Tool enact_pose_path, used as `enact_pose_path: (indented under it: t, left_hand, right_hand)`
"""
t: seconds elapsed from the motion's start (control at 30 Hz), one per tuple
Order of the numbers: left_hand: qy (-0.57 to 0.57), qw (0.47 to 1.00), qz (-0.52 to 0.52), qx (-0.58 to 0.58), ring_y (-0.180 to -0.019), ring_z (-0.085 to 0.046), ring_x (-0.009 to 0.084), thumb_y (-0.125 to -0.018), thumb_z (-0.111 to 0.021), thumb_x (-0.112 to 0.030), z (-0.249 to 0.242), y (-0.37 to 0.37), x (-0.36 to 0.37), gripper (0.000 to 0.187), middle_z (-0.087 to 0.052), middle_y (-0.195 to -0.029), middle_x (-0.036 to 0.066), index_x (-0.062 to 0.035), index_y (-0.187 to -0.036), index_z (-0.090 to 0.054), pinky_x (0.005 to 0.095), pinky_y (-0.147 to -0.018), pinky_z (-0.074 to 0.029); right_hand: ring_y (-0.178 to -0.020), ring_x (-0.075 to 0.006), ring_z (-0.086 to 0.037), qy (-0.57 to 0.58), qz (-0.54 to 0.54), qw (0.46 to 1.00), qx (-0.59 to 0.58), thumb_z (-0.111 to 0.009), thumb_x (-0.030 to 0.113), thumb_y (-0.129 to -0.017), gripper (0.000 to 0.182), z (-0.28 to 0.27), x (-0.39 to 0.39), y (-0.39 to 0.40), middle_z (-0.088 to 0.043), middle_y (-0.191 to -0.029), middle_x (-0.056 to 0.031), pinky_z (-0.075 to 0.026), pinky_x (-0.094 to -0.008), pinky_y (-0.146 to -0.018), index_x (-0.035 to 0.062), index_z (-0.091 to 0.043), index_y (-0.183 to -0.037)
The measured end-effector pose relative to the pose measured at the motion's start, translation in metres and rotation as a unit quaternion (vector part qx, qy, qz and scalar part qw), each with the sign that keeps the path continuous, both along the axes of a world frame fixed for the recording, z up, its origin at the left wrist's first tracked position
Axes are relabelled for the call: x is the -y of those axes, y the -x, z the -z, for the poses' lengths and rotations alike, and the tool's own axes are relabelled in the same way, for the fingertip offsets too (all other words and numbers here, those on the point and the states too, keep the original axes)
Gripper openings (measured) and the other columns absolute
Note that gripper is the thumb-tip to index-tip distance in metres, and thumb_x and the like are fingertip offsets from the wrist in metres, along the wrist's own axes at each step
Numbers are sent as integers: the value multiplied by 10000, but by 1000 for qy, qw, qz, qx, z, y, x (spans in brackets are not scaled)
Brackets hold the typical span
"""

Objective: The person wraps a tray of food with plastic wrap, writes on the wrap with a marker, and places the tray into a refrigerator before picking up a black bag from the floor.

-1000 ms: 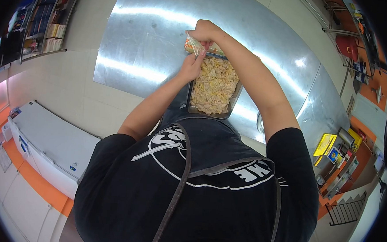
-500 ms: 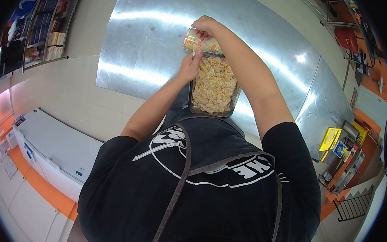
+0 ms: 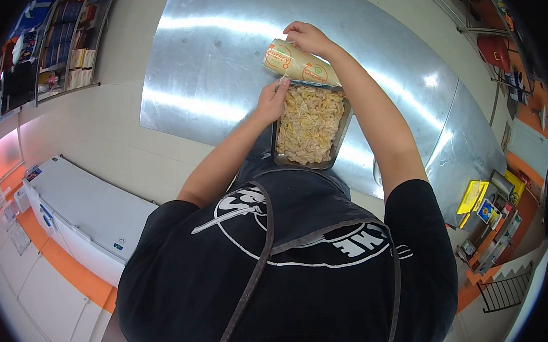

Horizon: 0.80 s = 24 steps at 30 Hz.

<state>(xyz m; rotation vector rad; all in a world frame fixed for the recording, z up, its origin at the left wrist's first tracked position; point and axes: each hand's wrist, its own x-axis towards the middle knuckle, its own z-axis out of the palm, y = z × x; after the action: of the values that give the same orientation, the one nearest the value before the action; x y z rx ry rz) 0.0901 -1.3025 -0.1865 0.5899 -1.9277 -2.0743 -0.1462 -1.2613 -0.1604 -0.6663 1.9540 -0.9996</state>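
A metal tray (image 3: 276, 147) filled with pale, yellowish food pieces (image 3: 308, 123) lies at the near edge of the steel table. Across the tray's far end lies a printed roll of clear film (image 3: 302, 65) with orange lettering. My left hand (image 3: 273, 101) is closed at the tray's far left corner, its thumb and fingers pinching what looks like the film's edge. My right hand (image 3: 304, 37) rests at the far side of the roll, fingers bent down against it; what its fingertips hold, if anything, is hidden.
The steel table (image 3: 199, 60) extends to both sides. On its right stand a yellow container (image 3: 472, 197) and small packages. A white chest freezer (image 3: 90, 203) is at the lower left, and shelves with goods (image 3: 69, 39) at the upper left.
My right hand has moved slightly right and away from my left hand, to the roll's far side. More of the roll's print now shows. My left hand stays near the tray corner.
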Motion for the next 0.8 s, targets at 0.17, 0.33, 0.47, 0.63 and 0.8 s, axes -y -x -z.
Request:
enact_pose_path:
  t: [0.17, 0.33, 0.47, 0.63, 0.8]
  left_hand:
    - [-48, 998, 3, 33, -709, -534, 79, -1067, -481, -384, -10, -5, 1, 424, -622, -851, 38, -1, -1121, -652, 252, -632, -437]
    - [0, 993, -99, -61, -678, -509, 69, -1071, -485, -313, -35, 2, -10, 353, -640, -905, 41, -27, -1208, -639, 244, -623, -430]
    - [9, 999, 3, -49, -654, -459, 32, -1087, -444, -310, -5, -7, 0, 377, -586, -833, -2, -11, -1207, -640, 222, -581, -389]
    - [-109, 992, 29, 61, -682, -472, 19, -1096, -422, -321, -22, -12, 3, 399, -547, -789, -36, 5, -1188, -634, 212, -581, -394]
    - [0, 999, -16, -27, -555, -405, 10, -1088, -442, -352, -1, 0, -5, 401, -511, -715, -61, -8, -1082, -648, 212, -477, -339]
  right_hand:
    - [-971, -332, -680, -197, -186, 919, -287, -712, 641, -754, 858, -13, -17, -21, -669, -1058, -216, -542, -399, -826, -18, -566, -1283]
    - [-948, -342, -694, -241, -225, 926, -184, -795, 735, -544, 1062, 2, -22, -29, -696, -1033, -229, -552, -384, -816, -84, -584, -1187]
    - [-944, -333, -695, -240, -220, 928, -183, -808, 704, -541, 1023, -15, -24, -31, -697, -1048, -219, -553, -385, -808, -79, -598, -1165]
    - [-963, -311, -699, -253, -70, 933, -246, -798, 692, -569, 985, -16, -38, -3, -702, -1066, -188, -563, -382, -813, -72, -607, -1160]
    - [-949, -326, -702, -238, -15, 928, -286, -813, 684, -573, 966, -33, -57, 8, -700, -1056, -193, -561, -396, -814, -71, -602, -1136]
